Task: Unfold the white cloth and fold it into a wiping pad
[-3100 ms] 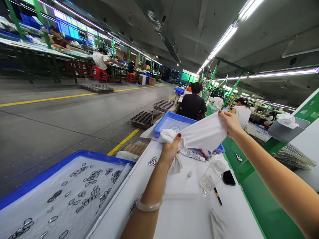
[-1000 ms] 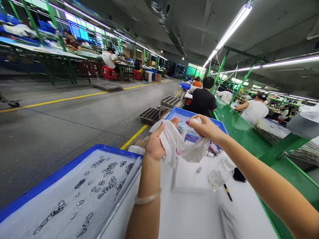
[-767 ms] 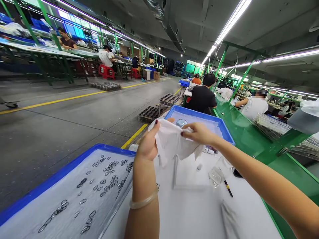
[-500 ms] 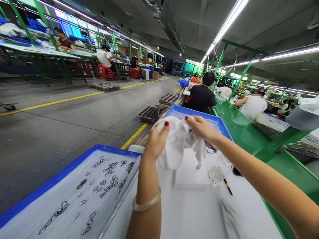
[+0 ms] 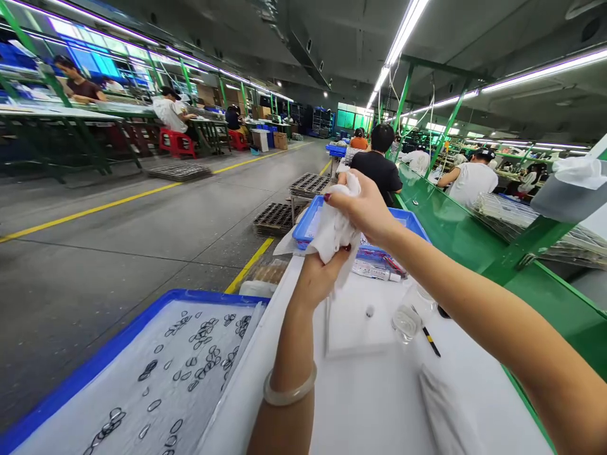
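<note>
Both my hands are closed on a crumpled white cloth (image 5: 328, 232), raised above the far part of the white table (image 5: 374, 404). My left hand (image 5: 320, 281) grips its lower end, and my right hand (image 5: 365, 205) squeezes the upper part. Whether anything is wrapped inside the cloth is hidden. Under and beyond my hands lie a flat white block (image 5: 353, 332) with a small grey spot on it, a white tube (image 5: 374, 272) and a blue tray (image 5: 420, 227). A clear round dish (image 5: 406, 322) sits to the right, beside a black-and-yellow pen-like tool (image 5: 430, 341).
At the left, a blue-rimmed tray (image 5: 71, 382) holds many loose dark rings on a white liner. Folded white fabric (image 5: 441, 404) lies at the near right. A green conveyor trough (image 5: 448, 221) runs along the right side. A person in black (image 5: 377, 169) sits ahead.
The cloth was spread between my hands and is now bunched up. My right hand has moved up and left above my left hand. The camera view has shifted slightly.
</note>
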`<state>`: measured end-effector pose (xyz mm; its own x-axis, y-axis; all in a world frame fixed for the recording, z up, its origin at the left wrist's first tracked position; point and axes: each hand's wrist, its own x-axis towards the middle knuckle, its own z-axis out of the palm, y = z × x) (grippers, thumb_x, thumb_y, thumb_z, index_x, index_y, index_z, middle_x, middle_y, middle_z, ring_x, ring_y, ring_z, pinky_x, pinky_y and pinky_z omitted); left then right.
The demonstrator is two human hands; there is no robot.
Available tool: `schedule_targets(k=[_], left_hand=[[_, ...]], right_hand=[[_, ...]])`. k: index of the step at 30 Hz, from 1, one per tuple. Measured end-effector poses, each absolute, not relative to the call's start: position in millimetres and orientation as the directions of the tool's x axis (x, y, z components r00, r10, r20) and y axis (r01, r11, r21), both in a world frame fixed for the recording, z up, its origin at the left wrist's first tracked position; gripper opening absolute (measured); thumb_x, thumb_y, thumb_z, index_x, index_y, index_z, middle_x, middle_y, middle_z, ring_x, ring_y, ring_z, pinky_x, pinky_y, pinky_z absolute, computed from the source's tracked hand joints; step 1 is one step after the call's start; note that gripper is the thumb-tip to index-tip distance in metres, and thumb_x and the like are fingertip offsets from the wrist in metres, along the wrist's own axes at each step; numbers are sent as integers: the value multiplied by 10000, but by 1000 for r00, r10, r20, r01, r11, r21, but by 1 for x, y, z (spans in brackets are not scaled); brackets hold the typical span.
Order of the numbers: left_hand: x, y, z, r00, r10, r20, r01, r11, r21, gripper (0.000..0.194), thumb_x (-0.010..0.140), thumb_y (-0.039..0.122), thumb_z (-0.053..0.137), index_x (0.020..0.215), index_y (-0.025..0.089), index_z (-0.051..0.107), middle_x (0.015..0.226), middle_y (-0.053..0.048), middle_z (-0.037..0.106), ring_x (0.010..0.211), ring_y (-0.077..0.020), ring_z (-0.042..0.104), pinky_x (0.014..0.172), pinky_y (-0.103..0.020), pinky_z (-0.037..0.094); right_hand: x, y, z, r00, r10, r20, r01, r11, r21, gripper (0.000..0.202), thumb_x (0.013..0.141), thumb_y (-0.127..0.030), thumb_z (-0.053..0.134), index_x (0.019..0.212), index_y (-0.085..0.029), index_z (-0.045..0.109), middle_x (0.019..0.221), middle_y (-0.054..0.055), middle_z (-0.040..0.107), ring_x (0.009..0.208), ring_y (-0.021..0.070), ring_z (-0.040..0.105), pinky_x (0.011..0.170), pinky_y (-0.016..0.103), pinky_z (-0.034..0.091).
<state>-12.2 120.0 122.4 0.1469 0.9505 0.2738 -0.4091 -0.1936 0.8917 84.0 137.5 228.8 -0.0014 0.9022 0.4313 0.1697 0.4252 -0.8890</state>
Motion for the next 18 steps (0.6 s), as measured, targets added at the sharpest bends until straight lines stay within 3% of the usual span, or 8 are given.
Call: schedule_targets(k=[3,5,7,8,10,13,16,18], left_hand=[[-8,122,117,125,951,282,-396,-213,893,332,759,237,758,1085,211,703,1064,-6,724,1132,-226,622,946,-255,481],[-5,123,117,231,955,184,-455,-61,888,264,747,234,742,999,197,672,825,10,687,778,-150,647,695,-221,502],[-3,123,120,407,909,87,-459,121,880,172,735,245,712,859,183,610,584,54,515,459,-77,438,472,-197,376],[-2,123,121,485,873,57,-436,185,881,158,729,254,696,787,179,569,523,75,420,396,-55,321,422,-190,302],[-1,125,124,564,825,34,-384,225,895,189,723,265,672,692,183,504,490,92,327,372,-37,208,393,-180,213],[-2,129,121,570,822,10,-314,207,926,143,718,244,670,700,179,544,513,57,422,397,-62,304,399,-178,207],[-6,130,114,514,857,46,-151,38,988,75,671,169,704,710,185,641,594,3,583,534,-140,503,461,-205,319],[-8,129,110,470,877,102,-35,-97,995,90,629,137,721,660,199,665,615,-17,622,645,-201,579,530,-232,381]], right_hand=[[94,144,229,92,888,450,254,416,-873,208,725,-68,548,748,-206,394,677,-52,387,607,80,385,575,206,342],[106,150,220,133,926,353,285,306,-909,201,736,-70,535,822,-214,424,699,-51,419,604,87,418,572,212,364],[124,157,207,151,962,228,339,166,-926,186,748,-86,537,852,-216,453,683,-47,437,578,95,425,547,223,363],[135,159,201,147,974,172,376,106,-921,159,750,-103,562,830,-210,476,660,-41,447,566,101,423,536,231,358],[158,162,193,111,989,100,448,40,-893,134,734,-157,657,746,-192,528,638,-9,499,579,122,452,542,254,371],[182,156,197,5,998,61,506,50,-861,233,683,-285,797,837,-186,653,901,62,665,828,196,599,712,298,473],[178,136,205,-365,926,100,596,315,-739,666,558,-355,903,1166,-249,656,1323,45,603,1249,263,521,1039,361,414],[162,121,202,-639,768,51,643,569,-513,926,456,-342,956,1302,-249,591,1413,67,543,1347,314,438,1134,420,325]])
